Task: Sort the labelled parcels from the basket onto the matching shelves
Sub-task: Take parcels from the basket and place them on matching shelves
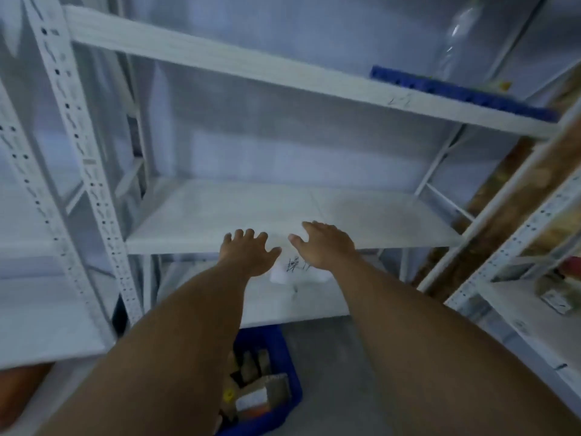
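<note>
Forearms (176, 341) out, L hand (248, 253) & R hand (323, 247) at mid shelf (345, 212) front lip, fingers splayed apart, gripping nothing, white labelled parcel (295, 273) just under them at that lip, blue basket (294, 372) below shelf; advise flat-palm push well inboard.

Both arms reach toward the white middle shelf (314, 209), with the left hand (248, 256) and right hand (323, 247) spread flat at its front edge. A white parcel (281, 275) with handwritten marks shows just below, between the hands; whether they touch it cannot be told. Beneath stands a blue basket (294, 376) holding brown parcels (267, 388).
</note>
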Demonstrator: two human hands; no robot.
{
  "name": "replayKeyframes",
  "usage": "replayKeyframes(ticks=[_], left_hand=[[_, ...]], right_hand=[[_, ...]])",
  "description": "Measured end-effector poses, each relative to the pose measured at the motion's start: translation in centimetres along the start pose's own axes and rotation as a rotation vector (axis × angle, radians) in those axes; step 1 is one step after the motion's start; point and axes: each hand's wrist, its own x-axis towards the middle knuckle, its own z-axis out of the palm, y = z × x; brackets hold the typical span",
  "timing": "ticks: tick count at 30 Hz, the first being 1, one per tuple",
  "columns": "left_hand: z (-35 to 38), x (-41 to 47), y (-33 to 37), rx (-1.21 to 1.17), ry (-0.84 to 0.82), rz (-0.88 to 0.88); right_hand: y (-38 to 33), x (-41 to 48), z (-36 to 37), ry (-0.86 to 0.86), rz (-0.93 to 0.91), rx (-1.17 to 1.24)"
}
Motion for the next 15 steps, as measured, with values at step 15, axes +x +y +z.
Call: replayKeyframes(ticks=[15], left_hand=[[29.0,0.8,-13.7,-0.275,-0.482,-0.515]], right_hand=[[-3.8,11.2,31.2,-0.552,-0.164,0.18]])
